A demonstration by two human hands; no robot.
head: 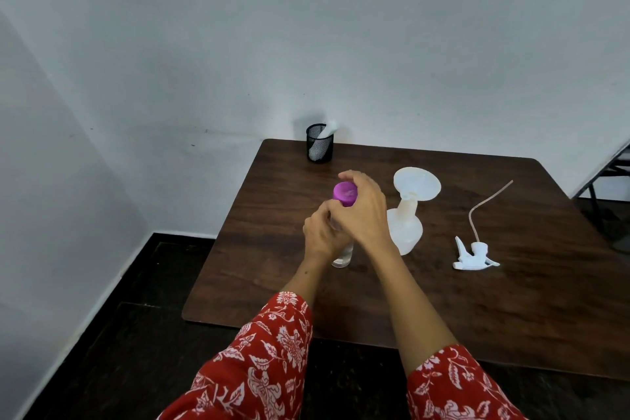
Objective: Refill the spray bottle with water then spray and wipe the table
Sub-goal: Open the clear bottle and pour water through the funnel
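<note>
While the left hand point(322, 232) wraps the clear bottle point(342, 256), right hand point(363, 211) fingers pinch its purple cap point(345, 193).

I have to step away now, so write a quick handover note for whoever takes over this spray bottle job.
Left hand grips the body of the clear water bottle, standing on the table.
Right hand is on its purple cap; cap still on.
Spray bottle stands open to the right with a funnel in its neck.
Trigger head with its tube lies further right.
Cloth sits in the mesh cup at the back.
Done: head off, funnel in.
Left: uncap, pour, refit head, spray, wipe.
</note>
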